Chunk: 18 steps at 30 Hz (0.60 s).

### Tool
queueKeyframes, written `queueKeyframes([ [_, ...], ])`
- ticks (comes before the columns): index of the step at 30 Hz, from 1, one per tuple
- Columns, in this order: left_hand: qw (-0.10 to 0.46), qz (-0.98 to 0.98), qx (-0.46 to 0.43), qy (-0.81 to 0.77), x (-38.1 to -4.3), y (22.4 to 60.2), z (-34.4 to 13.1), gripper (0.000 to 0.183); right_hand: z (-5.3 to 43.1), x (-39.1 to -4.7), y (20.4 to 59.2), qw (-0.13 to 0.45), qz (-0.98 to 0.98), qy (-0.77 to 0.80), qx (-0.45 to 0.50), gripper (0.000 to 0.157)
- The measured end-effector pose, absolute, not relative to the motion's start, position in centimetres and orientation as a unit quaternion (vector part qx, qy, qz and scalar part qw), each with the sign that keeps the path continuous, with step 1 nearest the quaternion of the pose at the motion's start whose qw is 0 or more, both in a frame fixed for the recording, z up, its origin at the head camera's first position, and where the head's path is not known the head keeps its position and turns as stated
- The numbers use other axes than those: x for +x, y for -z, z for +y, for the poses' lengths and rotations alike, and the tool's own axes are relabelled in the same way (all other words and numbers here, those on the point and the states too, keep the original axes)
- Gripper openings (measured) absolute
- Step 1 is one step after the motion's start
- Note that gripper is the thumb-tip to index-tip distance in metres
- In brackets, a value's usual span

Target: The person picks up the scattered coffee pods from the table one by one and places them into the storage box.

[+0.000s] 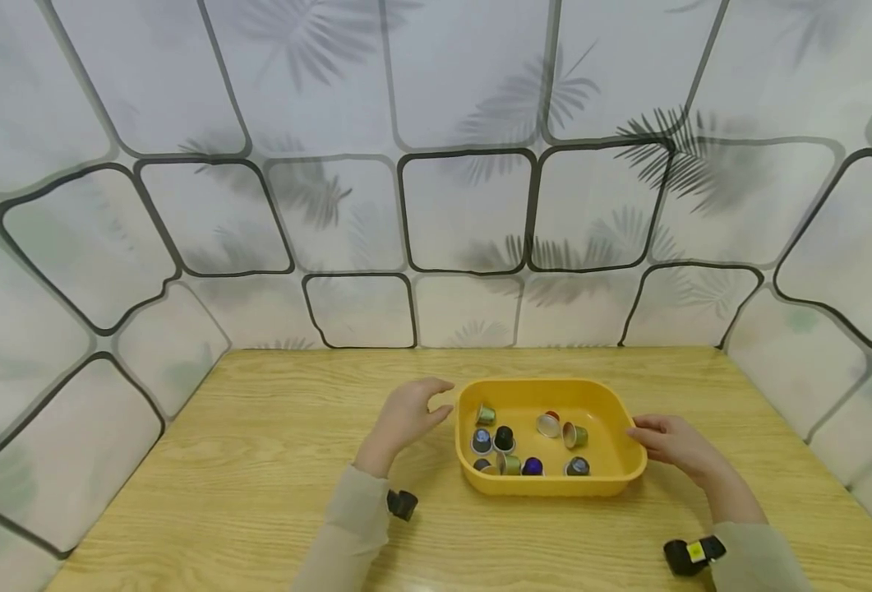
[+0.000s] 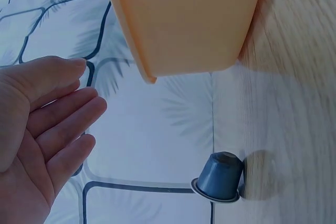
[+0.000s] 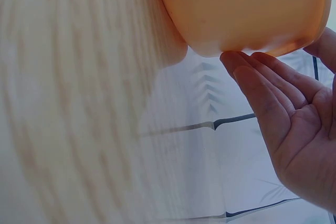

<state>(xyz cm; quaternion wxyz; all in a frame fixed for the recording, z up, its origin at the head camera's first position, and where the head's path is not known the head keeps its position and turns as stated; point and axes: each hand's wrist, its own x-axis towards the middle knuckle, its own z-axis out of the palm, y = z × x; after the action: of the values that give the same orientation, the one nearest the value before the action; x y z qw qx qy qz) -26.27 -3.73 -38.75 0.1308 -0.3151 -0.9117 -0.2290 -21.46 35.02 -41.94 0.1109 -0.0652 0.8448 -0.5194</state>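
A yellow plastic tray (image 1: 546, 487) holds several coffee capsules: green ones (image 1: 486, 414), black and grey ones, a dark blue one (image 1: 532, 466) and a pale-lidded one with red behind (image 1: 549, 425). My left hand (image 1: 404, 415) hovers just left of the tray, apart from it, thumb and fingers loosely spread with nothing between them. At the tray's right end, my right hand (image 1: 675, 448) holds the rim, its fingers (image 3: 262, 93) against the outer wall and the thumb at the edge. One blue-grey capsule (image 2: 219, 177) stands on the table near the left hand; the head view hides it.
The wooden table (image 1: 258, 444) meets a patterned backdrop (image 1: 465, 214) at the back and both sides. Black wrist cameras sit by the left sleeve (image 1: 347, 518) and the right sleeve (image 1: 757, 559).
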Motion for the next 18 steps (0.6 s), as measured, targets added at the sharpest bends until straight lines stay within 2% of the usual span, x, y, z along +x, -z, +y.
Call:
queueKeyframes([
  [9, 0.118, -0.918, -0.313, 0.211, -27.1, 39.0, -4.5, 0.031, 34.9, -21.4, 41.7, 0.109, 0.845, 0.518, -0.072, 0.053],
  [18, 0.073, -0.934, -0.301, 0.177, -27.8, 39.6, -5.4, 0.031, 35.1, -21.4, 41.9, 0.11, 0.842, 0.523, -0.071, 0.052],
])
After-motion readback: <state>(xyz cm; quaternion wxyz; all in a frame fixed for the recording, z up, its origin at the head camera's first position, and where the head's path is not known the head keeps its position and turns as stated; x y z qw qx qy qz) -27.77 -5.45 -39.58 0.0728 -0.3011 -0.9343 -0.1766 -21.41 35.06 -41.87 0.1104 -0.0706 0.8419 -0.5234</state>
